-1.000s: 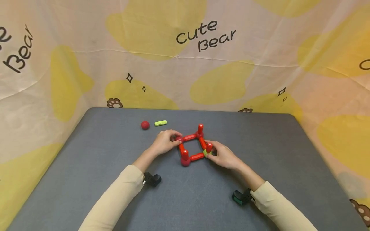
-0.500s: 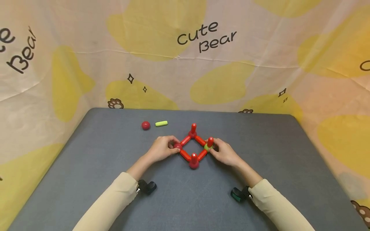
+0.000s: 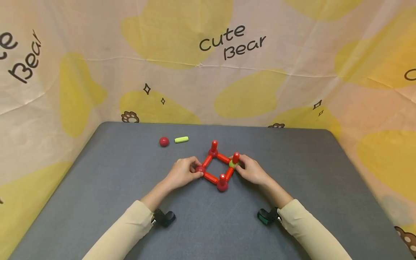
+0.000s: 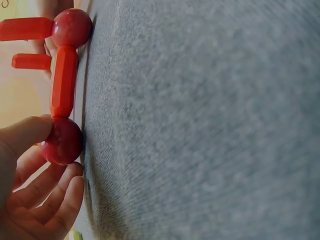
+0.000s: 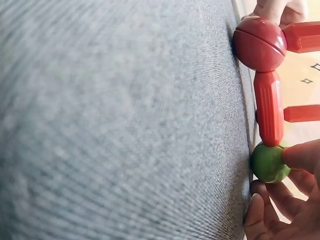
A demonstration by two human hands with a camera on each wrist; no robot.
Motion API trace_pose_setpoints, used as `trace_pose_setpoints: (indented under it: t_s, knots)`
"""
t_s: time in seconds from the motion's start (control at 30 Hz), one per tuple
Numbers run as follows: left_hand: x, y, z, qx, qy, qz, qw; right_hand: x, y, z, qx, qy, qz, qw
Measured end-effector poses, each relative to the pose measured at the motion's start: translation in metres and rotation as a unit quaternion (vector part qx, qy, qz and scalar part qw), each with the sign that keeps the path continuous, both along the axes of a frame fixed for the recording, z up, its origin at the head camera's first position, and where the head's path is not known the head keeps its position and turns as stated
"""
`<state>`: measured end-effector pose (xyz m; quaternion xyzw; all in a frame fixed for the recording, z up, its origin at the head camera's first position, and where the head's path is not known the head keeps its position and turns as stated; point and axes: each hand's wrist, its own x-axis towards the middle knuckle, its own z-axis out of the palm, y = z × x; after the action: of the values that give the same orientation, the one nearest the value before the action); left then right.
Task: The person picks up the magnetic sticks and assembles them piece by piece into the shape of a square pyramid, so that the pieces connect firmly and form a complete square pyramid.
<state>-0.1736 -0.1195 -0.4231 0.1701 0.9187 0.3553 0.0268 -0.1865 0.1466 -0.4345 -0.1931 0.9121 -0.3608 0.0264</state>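
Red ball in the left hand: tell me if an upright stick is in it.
No: in the head view, none rises from that red ball, pinched by the left hand; the green ball has one.

Red rods (image 3: 211, 178) & balls (image 3: 222, 186), grn ball (image 5: 268, 164), lime rod (image 3: 181, 139); gry tbl (image 3: 292, 155), yel-blotched bkdrop (image 3: 175, 79).

The right hand (image 3: 253, 172) and a red stick partly hide the green ball (image 3: 232, 164). Both beige sleeves (image 3: 118, 231) leave the bottom edge. In the right wrist view, the near desk (image 5: 100, 130) is blurred.
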Motion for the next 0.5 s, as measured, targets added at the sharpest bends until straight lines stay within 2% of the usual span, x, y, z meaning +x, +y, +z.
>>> trace_pose_setpoints:
  t_s: [0.23,0.5]
  knots:
    - [0.0026,0.0006,-0.0011,0.002,-0.001,-0.001,1.0,0.0002,-0.0005,0.0013,-0.005,-0.002,0.001,1.0]
    - [-0.0016,-0.0036,0.0026,-0.002,0.0,-0.038,0.9993,-0.0003,-0.0006,0.0006,0.0,-0.007,-0.002,1.0]
